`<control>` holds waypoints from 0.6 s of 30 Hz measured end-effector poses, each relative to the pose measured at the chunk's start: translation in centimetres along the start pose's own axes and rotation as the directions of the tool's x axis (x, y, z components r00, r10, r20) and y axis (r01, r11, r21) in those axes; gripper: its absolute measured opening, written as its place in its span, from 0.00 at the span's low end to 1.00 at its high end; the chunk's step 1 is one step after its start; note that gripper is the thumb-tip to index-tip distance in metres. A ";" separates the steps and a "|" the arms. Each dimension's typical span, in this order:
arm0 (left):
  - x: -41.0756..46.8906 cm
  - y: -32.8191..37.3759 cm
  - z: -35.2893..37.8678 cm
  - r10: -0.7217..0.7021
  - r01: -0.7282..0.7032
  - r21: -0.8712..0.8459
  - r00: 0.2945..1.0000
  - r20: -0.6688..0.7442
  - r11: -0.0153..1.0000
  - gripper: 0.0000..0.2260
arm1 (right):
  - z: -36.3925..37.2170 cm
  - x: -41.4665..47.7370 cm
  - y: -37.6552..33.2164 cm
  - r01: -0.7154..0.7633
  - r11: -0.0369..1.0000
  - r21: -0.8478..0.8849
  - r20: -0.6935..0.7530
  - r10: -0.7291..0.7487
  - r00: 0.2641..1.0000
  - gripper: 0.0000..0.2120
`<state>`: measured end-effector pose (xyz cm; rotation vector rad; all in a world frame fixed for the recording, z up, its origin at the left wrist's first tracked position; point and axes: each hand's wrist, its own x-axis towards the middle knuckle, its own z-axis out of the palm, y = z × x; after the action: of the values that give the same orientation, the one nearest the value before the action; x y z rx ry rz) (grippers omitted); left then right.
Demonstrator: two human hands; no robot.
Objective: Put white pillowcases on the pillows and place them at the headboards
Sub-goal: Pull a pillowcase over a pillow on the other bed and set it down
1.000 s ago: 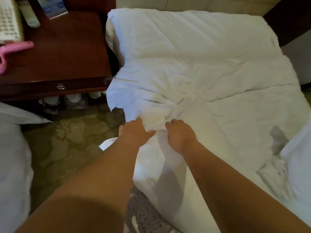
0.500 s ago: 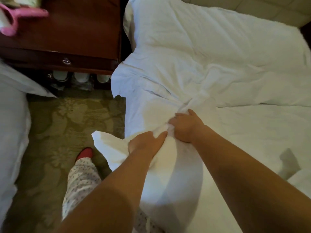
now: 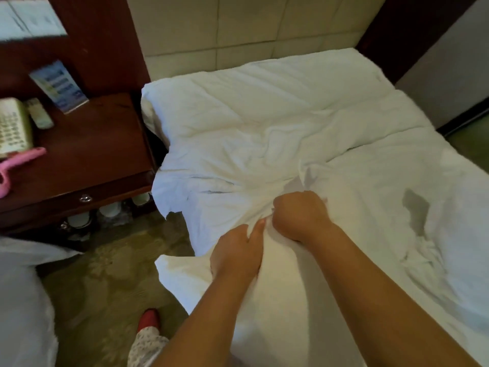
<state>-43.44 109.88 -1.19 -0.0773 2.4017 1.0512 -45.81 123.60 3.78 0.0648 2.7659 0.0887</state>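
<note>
A white pillow in a white pillowcase (image 3: 277,295) lies at the near edge of the bed (image 3: 383,181), its corner hanging over the floor. My left hand (image 3: 235,256) grips the cloth on the pillow's left side, thumb stretched toward the other hand. Just beyond it my right hand (image 3: 299,215) is a fist bunched on the pillowcase's gathered end. A crumpled white duvet (image 3: 251,123) covers the bed up to the tiled headboard (image 3: 238,30).
A dark wooden nightstand (image 3: 100,160) stands left of the bed with a phone (image 3: 13,128), a remote (image 3: 38,113), a leaflet (image 3: 59,86) and a pink object (image 3: 18,162). Cups (image 3: 109,209) sit under it. Another white bed (image 3: 23,300) is at the left. My red slipper (image 3: 148,317) is on the patterned carpet.
The pillow's end was lifted and gathered off the bed. Both hands went from lying on the cloth to gripping it. My head tilted up, bringing the headboard into view.
</note>
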 end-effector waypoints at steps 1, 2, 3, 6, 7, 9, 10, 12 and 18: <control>-0.4 1.5 -0.7 0.064 -0.065 -0.024 0.998 -0.016 0.998 0.28 | -1.6 -1.1 0.7 -0.040 0.999 0.025 -0.051 0.042 0.998 0.11; -1.0 3.1 -1.3 0.129 -0.131 -0.046 0.991 -0.031 0.990 0.28 | -3.3 -2.2 1.5 -0.079 0.995 0.057 -0.098 0.085 0.992 0.11; -1.7 4.9 -2.2 0.193 -0.196 -0.062 0.980 -0.049 0.979 0.29 | -5.2 -3.5 2.3 -0.111 0.989 0.101 -0.151 0.126 0.980 0.11; -4.2 11.0 -5.1 0.408 -0.418 -0.033 0.900 -0.151 0.908 0.29 | -11.1 -7.4 4.6 -0.160 0.945 0.287 -0.369 0.263 0.891 0.13; -5.1 13.2 -6.2 0.496 -0.507 -0.004 0.846 -0.196 0.862 0.29 | -13.1 -8.7 5.3 -0.153 0.929 0.338 -0.463 0.306 0.832 0.15; -6.9 17.2 -8.6 0.664 -0.673 0.074 0.697 -0.270 0.736 0.28 | -16.8 -11.2 6.4 -0.082 0.910 0.406 -0.653 0.352 0.671 0.18; -7.9 19.0 -9.8 0.742 -0.747 0.120 0.601 -0.298 0.653 0.26 | -18.5 -12.5 6.9 -0.026 0.904 0.426 -0.733 0.362 0.576 0.17; -9.8 22.0 -12.3 0.862 -0.853 0.235 0.377 -0.339 0.466 0.22 | -21.3 -14.8 7.3 0.083 0.893 0.443 -0.838 0.380 0.392 0.14; -12.2 25.8 -17.4 0.941 -0.859 0.496 -0.057 -0.332 0.123 0.19 | -24.1 -17.4 7.0 0.224 0.910 0.348 -0.938 0.339 0.079 0.13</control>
<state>-46.80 113.93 31.84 1.9004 2.9993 1.5067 -38.21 128.35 32.96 0.3740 4.1901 -0.8069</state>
